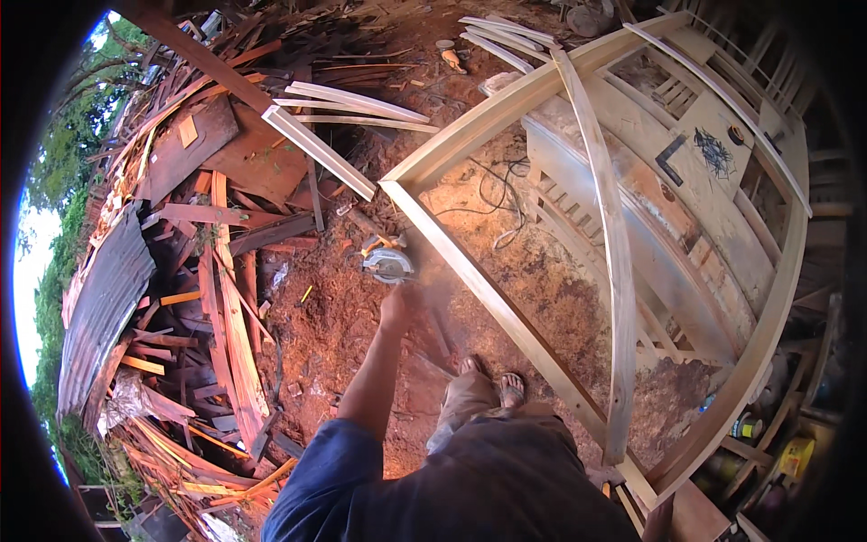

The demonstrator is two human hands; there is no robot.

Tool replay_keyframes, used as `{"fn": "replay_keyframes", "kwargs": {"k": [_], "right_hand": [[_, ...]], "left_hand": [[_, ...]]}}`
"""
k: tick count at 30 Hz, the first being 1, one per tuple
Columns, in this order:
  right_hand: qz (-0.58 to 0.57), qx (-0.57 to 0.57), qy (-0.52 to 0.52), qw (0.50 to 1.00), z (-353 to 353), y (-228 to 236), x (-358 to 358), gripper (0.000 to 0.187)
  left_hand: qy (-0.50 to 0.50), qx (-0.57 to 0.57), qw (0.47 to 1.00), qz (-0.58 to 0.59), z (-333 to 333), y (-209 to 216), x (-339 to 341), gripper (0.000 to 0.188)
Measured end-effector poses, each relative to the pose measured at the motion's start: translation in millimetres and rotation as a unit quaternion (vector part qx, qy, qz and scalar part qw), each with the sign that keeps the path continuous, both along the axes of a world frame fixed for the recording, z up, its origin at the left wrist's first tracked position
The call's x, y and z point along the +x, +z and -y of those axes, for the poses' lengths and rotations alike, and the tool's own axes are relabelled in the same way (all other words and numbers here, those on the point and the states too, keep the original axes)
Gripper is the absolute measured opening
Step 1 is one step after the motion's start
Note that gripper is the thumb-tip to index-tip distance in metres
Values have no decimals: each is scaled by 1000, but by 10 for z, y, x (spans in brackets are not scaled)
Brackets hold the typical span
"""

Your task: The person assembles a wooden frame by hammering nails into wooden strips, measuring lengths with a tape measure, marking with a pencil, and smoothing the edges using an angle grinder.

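My left arm reaches forward from a dark blue sleeve. My left hand [398, 303] looks closed, and whatever it may hold is hidden. Just beyond it is a circular saw [388, 262] with a silver round guard and a yellow-orange body; I cannot tell whether the hand touches it. My right hand is out of view. To the right stands a large frame of pale timber [506, 316], one long edge running past my feet. A loose, bowed wooden strip [607, 217] lies across the frame.
Scrap boards [239, 334] and a corrugated metal sheet [104, 307] pile up on the left. White-edged timbers [321, 154] jut out ahead. Dark cord [506, 194] loops over sawdust inside the frame. Farther right, a plywood surface bears a black square [669, 160] and nails [714, 154].
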State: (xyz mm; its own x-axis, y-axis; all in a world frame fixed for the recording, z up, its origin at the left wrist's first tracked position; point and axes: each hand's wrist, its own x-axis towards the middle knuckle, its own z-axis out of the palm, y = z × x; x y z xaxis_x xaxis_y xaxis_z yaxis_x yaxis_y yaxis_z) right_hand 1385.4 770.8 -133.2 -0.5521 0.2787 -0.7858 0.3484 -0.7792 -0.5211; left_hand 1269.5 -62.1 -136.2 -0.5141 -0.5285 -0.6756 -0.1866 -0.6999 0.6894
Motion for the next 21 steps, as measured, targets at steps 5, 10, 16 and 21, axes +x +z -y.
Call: {"fn": "replay_keyframes", "kwargs": {"k": [5,10,16,21], "right_hand": [[-48,4,-52,997,234,7,85,46],[-135,144,-286,938,1231,238,-44,45],[-128,208,-371,896,1842,696,-659,45],[-121,237,-393,880,1950,835,-1257,44]], "left_hand": [[29,47,992,-111,1736,1,-1174,64],[-112,143,940,-288,1562,371,-2120,44],[-159,27,971,-174,1512,550,-2051,53],[-241,-22,937,-252,1538,305,-2420,68]]}}
